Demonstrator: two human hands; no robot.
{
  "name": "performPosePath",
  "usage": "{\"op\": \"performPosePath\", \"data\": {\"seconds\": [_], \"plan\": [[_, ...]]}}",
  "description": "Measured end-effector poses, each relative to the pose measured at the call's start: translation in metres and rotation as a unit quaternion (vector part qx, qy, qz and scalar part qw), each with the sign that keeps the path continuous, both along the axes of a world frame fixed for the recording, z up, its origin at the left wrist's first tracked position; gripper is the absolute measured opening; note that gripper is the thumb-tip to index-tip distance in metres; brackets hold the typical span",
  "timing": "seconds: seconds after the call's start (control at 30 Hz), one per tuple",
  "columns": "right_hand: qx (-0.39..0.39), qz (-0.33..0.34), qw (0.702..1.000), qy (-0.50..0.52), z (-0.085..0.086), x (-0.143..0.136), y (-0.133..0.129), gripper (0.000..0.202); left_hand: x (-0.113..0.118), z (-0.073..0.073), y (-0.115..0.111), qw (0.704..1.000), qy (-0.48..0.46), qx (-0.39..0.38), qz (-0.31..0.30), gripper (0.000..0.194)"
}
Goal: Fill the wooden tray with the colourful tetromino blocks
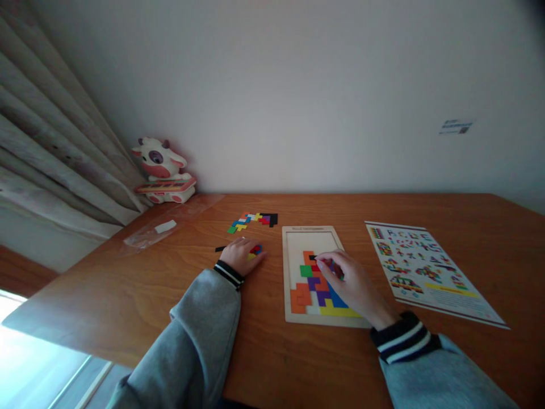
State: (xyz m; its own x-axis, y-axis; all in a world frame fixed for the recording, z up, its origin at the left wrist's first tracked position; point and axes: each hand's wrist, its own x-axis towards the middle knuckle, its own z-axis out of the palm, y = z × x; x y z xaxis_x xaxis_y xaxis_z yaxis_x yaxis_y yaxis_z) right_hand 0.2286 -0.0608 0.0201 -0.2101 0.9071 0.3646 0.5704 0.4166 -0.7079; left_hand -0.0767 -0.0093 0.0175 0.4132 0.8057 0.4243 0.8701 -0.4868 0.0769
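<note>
A wooden puzzle board [288, 272] lies in front of me, its lower part filled with coloured block pieces such as an orange piece [301, 296], a green piece [305, 271] and a yellow piece [336, 310]. Over its right side, my right hand [347, 278] is pinched, with a small black puzzle piece [313, 257] at its fingertips, touching the board area. My left hand [242, 255] rests on the table left of the board, fingers stretched over a few loose pieces. Red, blue and yellow bits [255, 250] and a black strip [220, 249] stick out around it.
Several more loose pieces [251, 218] lie behind my left hand. A printed pattern sheet [430, 267] is right of the board. A clear plastic bag [147, 236] lies at the left, before a toy cow with a keyboard [166, 173]. Curtain and wall border the table.
</note>
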Motion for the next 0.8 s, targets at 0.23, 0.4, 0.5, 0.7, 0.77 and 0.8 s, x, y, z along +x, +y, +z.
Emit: {"op": "performPosePath", "data": {"seconds": [0.23,0.4,0.5,0.7,0.77,0.8], "plan": [[0.017,-0.009,1.000,0.008,-0.003,0.001,0.002,0.016,0.002,-0.013,0.005,0.994,-0.069,-0.065,-0.051,0.024],[0.017,-0.009,1.000,0.008,-0.003,0.002,0.003,0.016,0.001,-0.011,0.007,0.994,-0.087,-0.050,-0.051,0.033],[0.017,-0.006,1.000,0.010,-0.003,0.003,0.003,0.015,-0.002,-0.012,0.007,0.995,-0.081,-0.040,-0.047,0.030],[0.028,-0.011,1.000,0.005,-0.004,0.004,0.003,0.015,-0.010,-0.012,0.007,0.994,-0.001,0.011,-0.107,0.024],[0.030,-0.010,0.999,0.005,-0.004,0.004,0.003,0.016,-0.011,-0.012,0.008,0.992,0.010,0.029,-0.124,0.023],[0.030,-0.010,0.999,0.005,-0.004,0.004,0.003,0.016,-0.012,-0.012,0.009,0.991,0.012,0.034,-0.130,0.024]]}}
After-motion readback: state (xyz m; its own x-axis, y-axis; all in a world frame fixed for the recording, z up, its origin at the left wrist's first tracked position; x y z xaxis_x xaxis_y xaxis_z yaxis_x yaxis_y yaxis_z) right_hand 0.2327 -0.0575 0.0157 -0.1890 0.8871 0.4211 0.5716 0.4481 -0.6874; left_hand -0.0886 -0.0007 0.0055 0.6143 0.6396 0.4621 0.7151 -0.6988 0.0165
